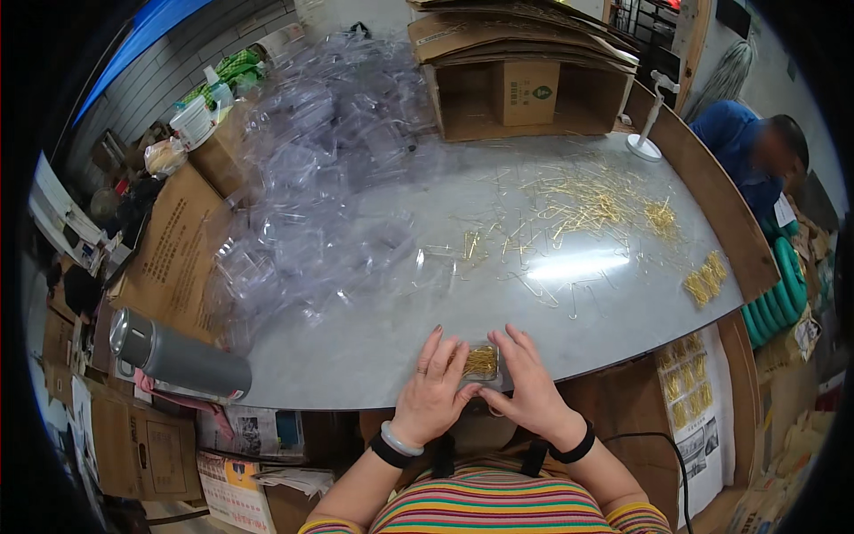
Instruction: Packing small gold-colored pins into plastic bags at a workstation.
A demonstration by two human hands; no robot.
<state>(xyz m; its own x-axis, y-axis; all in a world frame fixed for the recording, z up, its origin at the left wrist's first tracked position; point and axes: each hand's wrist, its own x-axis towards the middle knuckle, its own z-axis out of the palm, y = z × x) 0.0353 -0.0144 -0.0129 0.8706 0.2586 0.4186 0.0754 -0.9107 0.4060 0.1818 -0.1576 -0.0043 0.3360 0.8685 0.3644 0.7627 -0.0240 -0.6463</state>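
Observation:
Between my two hands, at the table's near edge, is a small clear plastic box (481, 363) filled with gold wire hooks. My left hand (431, 390) is curled against the box's left side, its fingertips partly over it. My right hand (532, 388) presses on the right side with its fingers bent. The two thumbs come close together at the near side of the box. Beyond my hands, loose gold wire hooks (598, 206) lie scattered, with a neat bundle of hooks (705, 279) by the right edge.
A large heap of clear plastic boxes (329, 169) covers the table's left side. A grey flask (182, 354) stands at the near left. Cardboard (458, 107) is stacked at the back, beside a white stand (645, 145). Another person (743, 156) sits beyond the wooden side board (712, 178).

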